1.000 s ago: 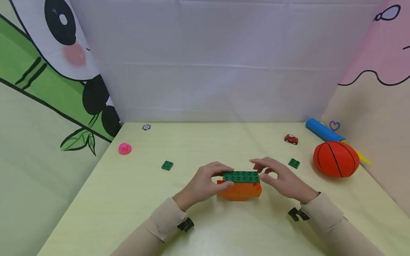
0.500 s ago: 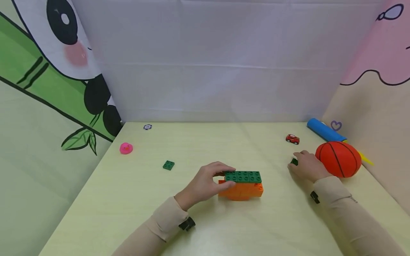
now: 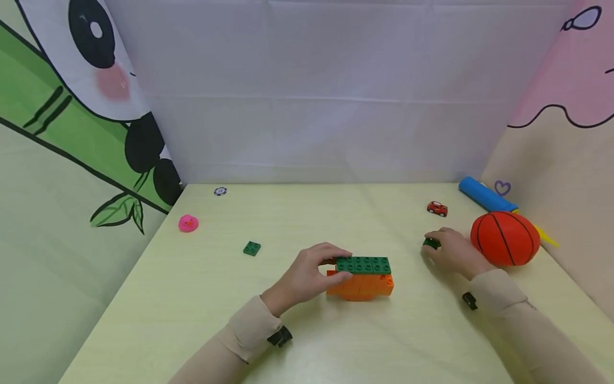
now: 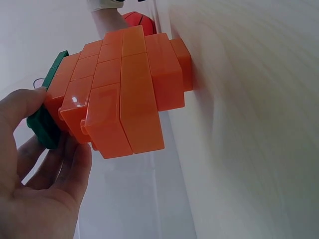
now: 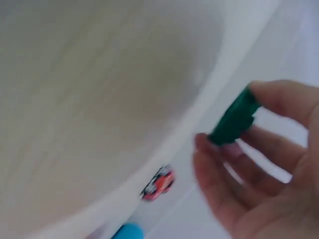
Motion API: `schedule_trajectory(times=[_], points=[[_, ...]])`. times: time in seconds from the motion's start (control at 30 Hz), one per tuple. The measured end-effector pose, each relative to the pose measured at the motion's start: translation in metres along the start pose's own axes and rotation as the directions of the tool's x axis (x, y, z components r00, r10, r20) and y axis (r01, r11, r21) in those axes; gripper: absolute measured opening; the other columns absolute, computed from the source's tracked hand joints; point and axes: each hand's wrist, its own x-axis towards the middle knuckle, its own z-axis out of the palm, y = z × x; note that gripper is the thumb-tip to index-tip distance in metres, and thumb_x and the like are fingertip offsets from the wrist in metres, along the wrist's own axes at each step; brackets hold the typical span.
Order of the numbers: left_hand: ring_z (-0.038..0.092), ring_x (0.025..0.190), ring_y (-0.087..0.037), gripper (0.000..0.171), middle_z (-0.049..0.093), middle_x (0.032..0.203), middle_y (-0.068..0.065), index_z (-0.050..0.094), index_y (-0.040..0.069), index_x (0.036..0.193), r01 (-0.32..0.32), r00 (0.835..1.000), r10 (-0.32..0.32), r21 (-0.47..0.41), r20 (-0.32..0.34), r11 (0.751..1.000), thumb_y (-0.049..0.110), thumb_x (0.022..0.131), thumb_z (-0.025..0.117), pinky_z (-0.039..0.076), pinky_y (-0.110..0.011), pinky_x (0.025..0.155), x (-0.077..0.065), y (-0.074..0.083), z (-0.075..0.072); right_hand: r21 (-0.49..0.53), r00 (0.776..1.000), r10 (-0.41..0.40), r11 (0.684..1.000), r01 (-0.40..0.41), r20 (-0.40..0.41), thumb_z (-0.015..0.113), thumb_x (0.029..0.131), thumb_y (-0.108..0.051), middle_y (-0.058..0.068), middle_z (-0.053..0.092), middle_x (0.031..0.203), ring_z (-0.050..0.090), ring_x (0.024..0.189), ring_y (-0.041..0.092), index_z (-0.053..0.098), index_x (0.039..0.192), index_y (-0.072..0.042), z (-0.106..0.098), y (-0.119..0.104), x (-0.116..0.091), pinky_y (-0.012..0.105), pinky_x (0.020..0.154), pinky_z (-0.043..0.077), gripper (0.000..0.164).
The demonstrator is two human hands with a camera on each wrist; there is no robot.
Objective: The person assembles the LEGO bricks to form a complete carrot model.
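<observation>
An orange building-brick structure (image 3: 361,287) stands mid-table, topped by a row of green bricks (image 3: 370,265). My left hand (image 3: 307,274) grips its upper left end, thumb on the near side and fingers behind. In the left wrist view the orange bricks (image 4: 107,92) step down to a narrow foot on the table, and the thumb and fingers hold the green top layer (image 4: 45,124). My right hand (image 3: 455,250) pinches a small green building brick (image 3: 431,243). In the right wrist view that brick (image 5: 234,119) sits between thumb and fingertips.
Another green brick (image 3: 251,248) lies left of the structure. A pink duck (image 3: 188,223) and a poker chip (image 3: 220,191) are at the far left. A red toy car (image 3: 437,208), a red basketball-patterned ball (image 3: 505,239) and a blue tube (image 3: 486,194) are at the right.
My right hand left the structure's right end, reached right to the green brick and picked it up, and now moves slightly left with it. My left hand keeps its hold.
</observation>
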Motion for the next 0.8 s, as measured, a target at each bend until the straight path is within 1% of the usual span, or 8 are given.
schedule_trajectory(times=[0.13,0.23,0.33,0.4,0.47,0.57,0.67,0.8], points=[[0.063,0.103,-0.009,0.036,0.065,0.116,0.005,0.070,0.012,0.122,-0.004,1.000,0.004,-0.003,0.001,1.000,0.020,0.088,0.078,0.054,-0.038,0.095,0.000,0.000,0.000,0.116,0.989,-0.093,0.988,0.106,-0.111,0.068,0.095,-0.028,0.014,0.065,0.114,0.059,0.098,0.029,0.065,0.129,-0.003,-0.003,-0.022,-0.012,0.048,0.084,0.054,0.042],[0.063,0.104,-0.009,0.036,0.065,0.117,0.005,0.069,0.012,0.123,0.003,1.000,-0.003,-0.010,0.006,1.000,0.021,0.089,0.077,0.053,-0.039,0.096,0.000,-0.001,0.001,0.213,0.975,-0.141,0.961,0.177,-0.174,0.069,0.095,-0.032,0.002,0.067,0.113,0.060,0.099,0.021,0.068,0.126,-0.012,-0.008,-0.043,-0.024,0.045,0.085,0.053,0.037],[0.063,0.104,-0.009,0.036,0.065,0.118,0.007,0.069,0.013,0.123,0.011,1.000,-0.011,-0.007,0.005,1.000,0.022,0.089,0.077,0.053,-0.038,0.096,0.000,-0.001,0.000,0.274,0.953,-0.204,0.925,0.262,-0.223,0.069,0.095,-0.033,-0.008,0.067,0.112,0.060,0.100,0.013,0.068,0.125,-0.022,-0.011,-0.063,-0.035,0.040,0.088,0.052,0.032],[0.063,0.105,-0.008,0.036,0.065,0.118,0.007,0.069,0.014,0.123,0.013,1.000,-0.013,-0.002,0.003,1.000,0.023,0.089,0.077,0.053,-0.036,0.096,0.000,0.000,0.000,0.290,0.927,-0.270,0.894,0.342,-0.260,0.071,0.094,-0.029,-0.011,0.066,0.112,0.059,0.100,0.010,0.068,0.124,-0.026,-0.011,-0.075,-0.041,0.035,0.089,0.052,0.031],[0.063,0.105,-0.008,0.036,0.065,0.118,0.008,0.069,0.014,0.123,0.014,1.000,-0.014,0.000,0.002,1.000,0.024,0.089,0.077,0.053,-0.035,0.096,0.000,0.000,0.000,0.293,0.893,-0.341,0.857,0.423,-0.294,0.073,0.092,-0.024,-0.012,0.065,0.114,0.059,0.100,0.008,0.068,0.124,-0.026,-0.010,-0.082,-0.045,0.031,0.089,0.052,0.032],[0.062,0.105,-0.008,0.036,0.065,0.117,0.008,0.069,0.014,0.123,0.016,1.000,-0.016,-0.010,0.003,1.000,0.025,0.089,0.076,0.053,-0.036,0.096,0.000,-0.001,0.000,0.311,0.855,-0.413,0.806,0.503,-0.313,0.076,0.090,-0.018,-0.011,0.065,0.115,0.059,0.099,0.007,0.069,0.122,-0.026,-0.005,-0.089,-0.046,0.028,0.087,0.053,0.034],[0.062,0.103,-0.009,0.035,0.065,0.116,0.007,0.069,0.013,0.122,0.014,1.000,-0.014,-0.027,0.002,1.000,0.023,0.089,0.077,0.053,-0.038,0.095,0.000,-0.002,0.001,0.346,0.844,-0.445,0.774,0.531,-0.300,0.076,0.090,-0.018,-0.009,0.065,0.115,0.060,0.096,0.007,0.069,0.123,-0.024,0.000,-0.091,-0.046,0.028,0.084,0.054,0.034],[0.062,0.102,-0.009,0.035,0.065,0.115,0.008,0.070,0.013,0.121,0.006,1.000,-0.006,-0.038,0.002,0.999,0.023,0.089,0.077,0.054,-0.036,0.095,0.001,-0.001,0.001,0.402,0.851,-0.449,0.750,0.525,-0.273,0.074,0.091,-0.018,-0.009,0.066,0.114,0.064,0.093,0.008,0.067,0.124,-0.024,0.006,-0.091,-0.044,0.028,0.086,0.055,0.034]])
